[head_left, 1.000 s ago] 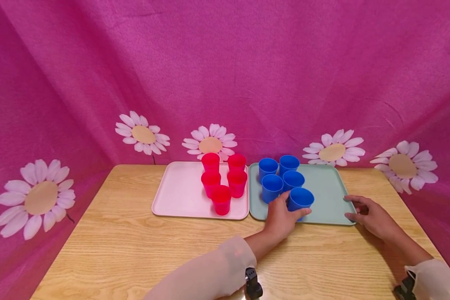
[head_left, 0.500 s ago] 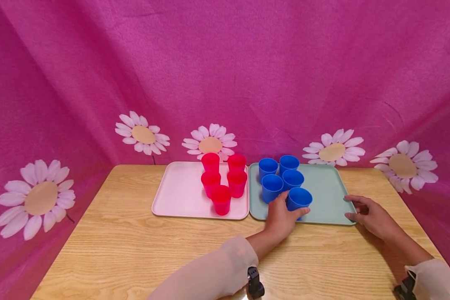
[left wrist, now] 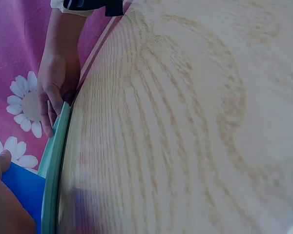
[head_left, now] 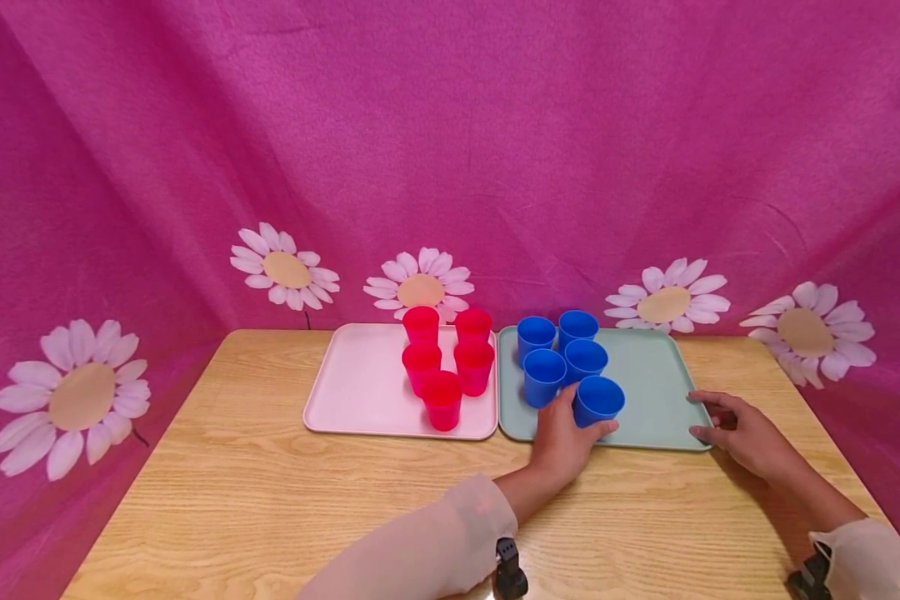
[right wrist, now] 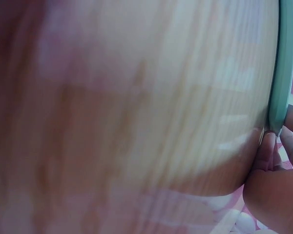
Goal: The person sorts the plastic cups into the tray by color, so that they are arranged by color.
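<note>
My left hand [head_left: 562, 435] grips a blue cup [head_left: 598, 400], fingers on its far-left side and thumb along its front. This upright cup is the frontmost of several blue cups on the green tray [head_left: 652, 392]. In the left wrist view the cup [left wrist: 24, 192] shows partly, close behind the tray's rim [left wrist: 53, 165]. At the tray's right end, my right hand [head_left: 750, 437] holds the rim near the front corner, thumb and fingertips on it. The right wrist view shows that hand's fingers [right wrist: 267, 148] at the tray corner [right wrist: 281, 92].
A pink tray [head_left: 367, 383] adjoins the green tray on the left, with several red cups [head_left: 442, 402] standing on its right half. Both trays lie on a wooden table [head_left: 390, 492]. Behind hangs a magenta cloth [head_left: 450, 150] with daisies.
The blue cup in my left hand has shifted slightly to the left, toward the other blue cups. My right hand stays at the tray's rim.
</note>
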